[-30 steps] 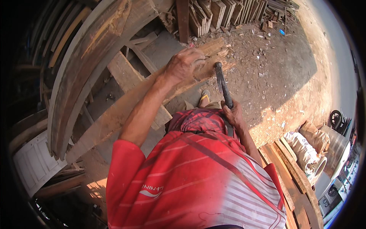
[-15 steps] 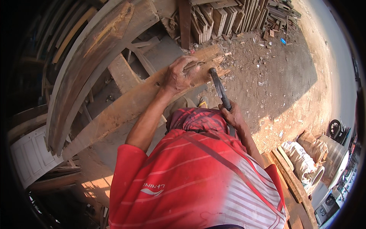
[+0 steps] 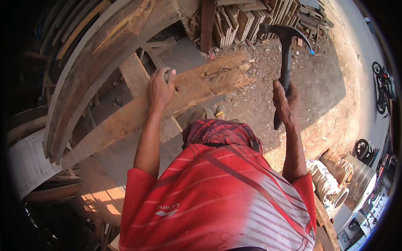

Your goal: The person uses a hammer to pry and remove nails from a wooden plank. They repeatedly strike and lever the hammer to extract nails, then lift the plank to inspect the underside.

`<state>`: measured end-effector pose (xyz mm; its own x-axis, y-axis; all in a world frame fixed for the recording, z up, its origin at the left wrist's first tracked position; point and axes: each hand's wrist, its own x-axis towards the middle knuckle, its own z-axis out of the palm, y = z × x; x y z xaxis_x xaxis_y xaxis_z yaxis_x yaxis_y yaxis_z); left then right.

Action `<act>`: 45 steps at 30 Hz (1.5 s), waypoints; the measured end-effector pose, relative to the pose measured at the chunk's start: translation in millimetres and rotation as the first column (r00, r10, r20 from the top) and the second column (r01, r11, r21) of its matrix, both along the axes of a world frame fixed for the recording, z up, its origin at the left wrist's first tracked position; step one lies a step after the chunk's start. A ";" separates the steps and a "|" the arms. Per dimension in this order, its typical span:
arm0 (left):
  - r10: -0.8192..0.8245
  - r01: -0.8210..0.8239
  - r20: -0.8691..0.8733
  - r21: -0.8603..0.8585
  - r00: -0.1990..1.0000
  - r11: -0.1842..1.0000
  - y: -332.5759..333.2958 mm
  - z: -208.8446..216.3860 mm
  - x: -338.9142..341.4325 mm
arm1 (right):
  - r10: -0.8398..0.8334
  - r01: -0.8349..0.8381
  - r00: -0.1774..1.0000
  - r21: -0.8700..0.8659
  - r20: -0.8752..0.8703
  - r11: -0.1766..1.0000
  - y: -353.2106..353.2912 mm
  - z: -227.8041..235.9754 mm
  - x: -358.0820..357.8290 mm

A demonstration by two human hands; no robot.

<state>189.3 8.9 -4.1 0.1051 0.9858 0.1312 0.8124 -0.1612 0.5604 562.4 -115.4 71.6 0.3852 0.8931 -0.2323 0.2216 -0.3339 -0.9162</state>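
Note:
A claw hammer (image 3: 286,56) is raised at the right, its dark head uppermost, and my right hand (image 3: 286,102) is closed round its handle. My left hand (image 3: 161,90) lies on a long weathered plank (image 3: 209,79), fingers curled over its far edge. Whether anything small sits under those fingers is hidden. The plank slants from lower left to upper right; its right end is ragged and splintered, with dark holes and gouges. The hammer is apart from the wood, over the ground beyond the plank's broken end.
A big curved timber (image 3: 90,79) rises at the left. Beneath the plank lies a crossing board (image 3: 134,75). A white panelled door (image 3: 31,161) leans far left. Stacked boards (image 3: 247,23) stand at the back. White sacks (image 3: 322,178) and a metal drum (image 3: 356,180) sit at the right.
My right hand has swung the hammer up and to the right, away from the plank's broken end. My left hand has slid left along the plank.

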 end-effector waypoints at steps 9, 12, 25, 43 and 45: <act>0.035 -0.036 0.030 0.017 0.999 0.999 5.0 -6.5 -2.1 | 0.546 -0.438 0.712 -0.329 0.441 0.837 29.8 -0.2 14.4; 0.030 -0.029 0.025 -0.019 0.999 0.999 5.6 -2.5 -1.8 | 0.472 -0.369 0.778 -0.308 0.413 0.877 40.5 14.6 15.9; 0.090 -0.091 -0.016 -0.142 0.996 0.986 8.0 3.4 3.5 | 0.783 -0.616 0.540 -0.489 0.308 0.617 52.3 10.0 13.5; 0.071 -0.087 -0.087 -0.188 0.994 0.978 9.0 7.4 7.8 | 0.388 -0.334 0.887 -0.233 0.252 0.913 18.8 -6.9 -25.6; 0.087 -0.107 -0.108 -0.191 0.990 0.976 8.5 5.9 7.9 | 0.352 -0.299 0.903 -0.229 0.245 0.926 17.8 -1.9 -26.4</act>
<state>197.2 17.3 1.8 0.0102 0.9974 -0.0714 0.8716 0.0261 0.4894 536.0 -97.6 69.7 0.1522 0.9318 -0.3296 0.5816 -0.3540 -0.7324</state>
